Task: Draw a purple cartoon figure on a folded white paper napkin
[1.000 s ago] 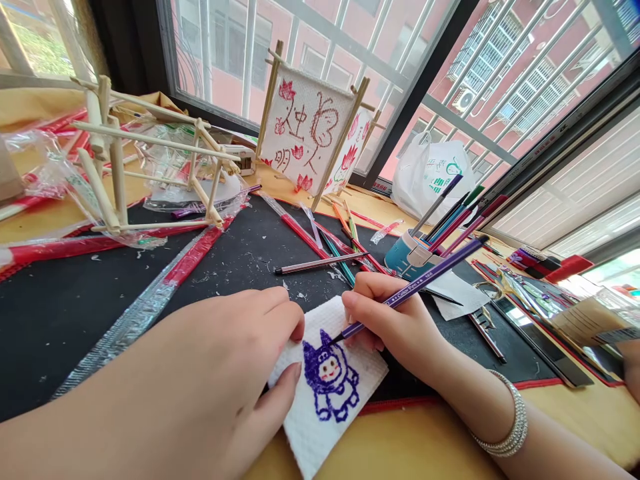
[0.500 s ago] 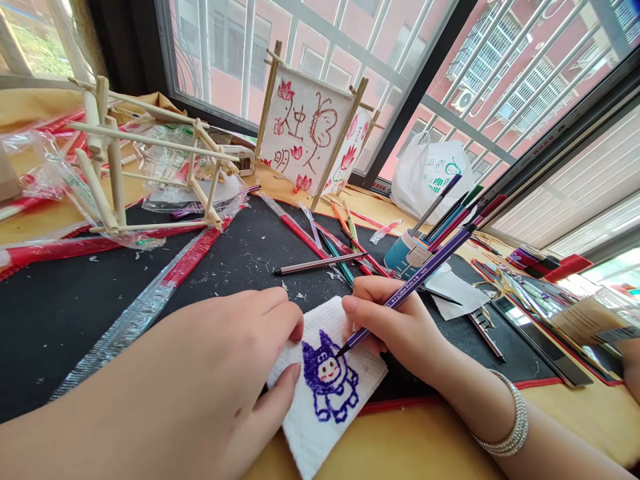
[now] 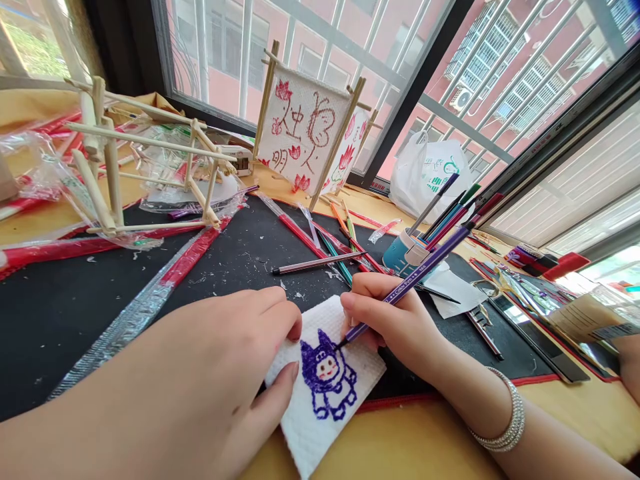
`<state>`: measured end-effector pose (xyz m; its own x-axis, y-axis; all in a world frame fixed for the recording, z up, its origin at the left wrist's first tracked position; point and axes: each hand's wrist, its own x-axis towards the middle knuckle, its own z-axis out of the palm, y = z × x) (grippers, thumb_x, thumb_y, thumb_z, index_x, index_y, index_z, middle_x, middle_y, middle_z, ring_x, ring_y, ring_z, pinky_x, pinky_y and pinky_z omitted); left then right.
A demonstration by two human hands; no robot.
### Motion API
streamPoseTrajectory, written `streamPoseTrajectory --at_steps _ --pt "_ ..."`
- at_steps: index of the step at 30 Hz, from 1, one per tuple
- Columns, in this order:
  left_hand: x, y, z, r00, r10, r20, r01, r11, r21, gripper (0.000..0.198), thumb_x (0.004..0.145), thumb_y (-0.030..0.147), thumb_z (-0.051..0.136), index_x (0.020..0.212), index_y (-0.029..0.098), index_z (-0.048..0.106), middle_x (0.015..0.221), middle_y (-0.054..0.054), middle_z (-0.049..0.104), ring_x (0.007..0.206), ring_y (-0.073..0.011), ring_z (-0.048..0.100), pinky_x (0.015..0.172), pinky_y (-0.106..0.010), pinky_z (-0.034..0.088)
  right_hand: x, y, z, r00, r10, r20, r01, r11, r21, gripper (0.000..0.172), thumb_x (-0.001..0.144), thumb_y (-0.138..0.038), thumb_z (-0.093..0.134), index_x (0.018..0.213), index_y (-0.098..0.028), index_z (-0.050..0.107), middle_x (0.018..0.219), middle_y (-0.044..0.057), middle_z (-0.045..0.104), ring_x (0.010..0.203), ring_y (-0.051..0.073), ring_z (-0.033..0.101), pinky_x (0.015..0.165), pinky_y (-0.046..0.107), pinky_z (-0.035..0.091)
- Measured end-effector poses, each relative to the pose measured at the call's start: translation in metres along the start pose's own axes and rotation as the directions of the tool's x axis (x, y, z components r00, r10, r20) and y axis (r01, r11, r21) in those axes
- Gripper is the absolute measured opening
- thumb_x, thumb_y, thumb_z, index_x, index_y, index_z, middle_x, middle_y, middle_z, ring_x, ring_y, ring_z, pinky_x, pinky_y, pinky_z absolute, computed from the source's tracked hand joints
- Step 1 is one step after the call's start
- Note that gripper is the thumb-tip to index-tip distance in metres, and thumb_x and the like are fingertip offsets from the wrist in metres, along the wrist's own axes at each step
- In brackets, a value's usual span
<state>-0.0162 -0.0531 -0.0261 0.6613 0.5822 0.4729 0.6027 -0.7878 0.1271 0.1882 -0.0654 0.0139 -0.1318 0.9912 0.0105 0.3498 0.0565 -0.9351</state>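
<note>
My right hand (image 3: 395,320) grips a purple felt-tip pen (image 3: 417,272), its tip touching the head of a small hooded figure drawn in purple. The drawing is on a white textured paper towel (image 3: 305,443) lying at the mat's front edge. My left hand (image 3: 240,360) holds the towel's left side, fingers curled and thumb on the paper. The figure has two pointed ears, a pale face with pink cheeks and an outlined body. Behind my hands, a capped pinkish pen (image 3: 320,263) lies across the black mat (image 3: 215,267).
At the back stands a stick frame with a drawn-on white panel (image 3: 300,127). A bare wooden stick frame (image 3: 113,180) stands on the left. Right of centre is a blue cup (image 3: 404,253) of pens, before a white plastic bag (image 3: 430,173). Scissors (image 3: 483,313) lie on the right.
The pen tip has shifted very slightly on the figure's head. Both hands keep their hold, and the whole view has drifted a little.
</note>
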Motion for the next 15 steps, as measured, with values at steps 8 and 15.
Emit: streamPoseTrajectory --at_steps 8,15 --pt "0.0003 -0.0003 -0.0009 1.0 -0.002 0.011 0.002 1.0 0.003 0.007 0.086 0.032 0.044 0.086 0.03 0.051 0.082 0.002 0.065 0.068 -0.0206 0.066 0.053 -0.036 0.05 -0.0013 -0.0012 0.0009 1.0 -0.007 -0.014 0.007 1.0 0.022 0.035 0.077 -0.032 0.057 0.051 -0.021 0.036 0.042 -0.008 0.038 0.037 0.005 0.038 0.036 0.018 0.025" --pt "-0.0008 0.0007 0.0 0.999 0.03 -0.019 -0.029 0.999 0.039 0.007 0.087 0.031 0.043 0.087 0.029 0.05 0.084 0.001 0.068 0.073 -0.0219 0.068 0.053 -0.036 0.052 -0.0014 -0.0016 -0.0009 1.0 -0.001 -0.019 0.002 0.998 0.07 0.037 0.075 -0.03 0.058 0.049 -0.021 0.034 0.043 -0.008 0.038 0.034 0.004 0.036 0.033 0.017 0.022"
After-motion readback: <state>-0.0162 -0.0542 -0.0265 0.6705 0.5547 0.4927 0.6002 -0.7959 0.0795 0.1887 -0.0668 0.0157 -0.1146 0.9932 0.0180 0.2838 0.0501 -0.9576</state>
